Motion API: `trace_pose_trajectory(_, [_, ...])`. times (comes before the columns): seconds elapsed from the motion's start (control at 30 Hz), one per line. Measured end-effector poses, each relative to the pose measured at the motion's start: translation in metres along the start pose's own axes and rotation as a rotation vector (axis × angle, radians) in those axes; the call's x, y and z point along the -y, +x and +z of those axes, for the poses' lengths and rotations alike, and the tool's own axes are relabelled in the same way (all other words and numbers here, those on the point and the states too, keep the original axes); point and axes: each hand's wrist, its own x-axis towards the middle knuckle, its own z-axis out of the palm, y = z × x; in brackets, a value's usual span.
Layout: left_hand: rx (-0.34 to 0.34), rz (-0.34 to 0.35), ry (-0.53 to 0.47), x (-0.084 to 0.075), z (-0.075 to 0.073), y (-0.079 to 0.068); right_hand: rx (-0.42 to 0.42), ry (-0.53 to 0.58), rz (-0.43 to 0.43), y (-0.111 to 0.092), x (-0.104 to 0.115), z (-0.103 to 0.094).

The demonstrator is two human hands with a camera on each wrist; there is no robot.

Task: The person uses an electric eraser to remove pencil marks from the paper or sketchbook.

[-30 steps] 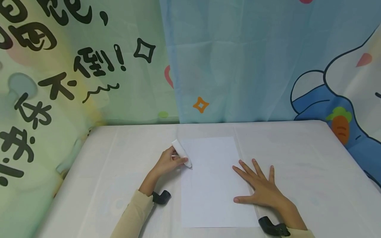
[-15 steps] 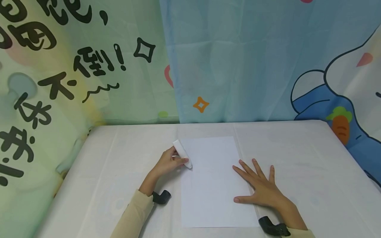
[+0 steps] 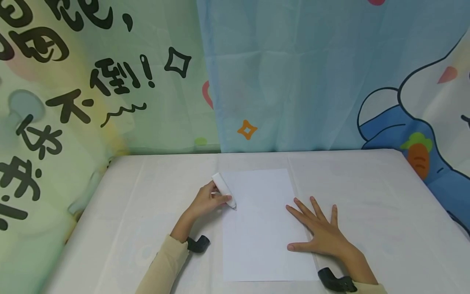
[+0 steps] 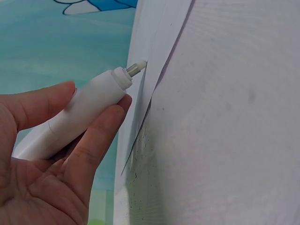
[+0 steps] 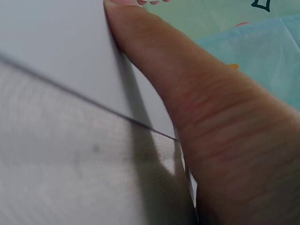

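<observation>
My left hand [image 3: 206,202] pinches a thick white pen [image 3: 221,186] between thumb and fingers. In the left wrist view the pen's barrel [image 4: 91,105] is smooth and ends in a narrow metal tip [image 4: 135,69] with a pale nib. That nib is right at the white sheet of paper [image 3: 262,232], near its left edge. With fingers spread, my right hand [image 3: 323,234] rests on the sheet's right edge. Its thumb [image 5: 154,51] lies straight along the paper in the right wrist view. Most of the right hand's other fingers are hidden there.
A white-covered table [image 3: 385,212] lies under the paper. Behind it hangs a blue printed curtain [image 3: 293,81], with a green one [image 3: 165,122] to the left. Black wrist bands [image 3: 198,244] sit on both wrists, below the hands.
The head view has shifted very slightly. Both hands, the pen and the paper keep practically the same places.
</observation>
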Motion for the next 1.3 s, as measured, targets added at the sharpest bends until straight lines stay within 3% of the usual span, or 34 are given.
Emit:
trace_pose_trajectory(0.27, [-0.019,0.005,0.019,-0.0016,-0.0010,-0.0006,-0.001,-0.006,0.002,0.0002,-0.0003,0.0004])
trace_pose_trajectory(1.3, [0.027,-0.018,-0.028,-0.0031,0.0010,-0.0017,0.006,-0.008,0.012,0.0008,-0.0006,0.0002])
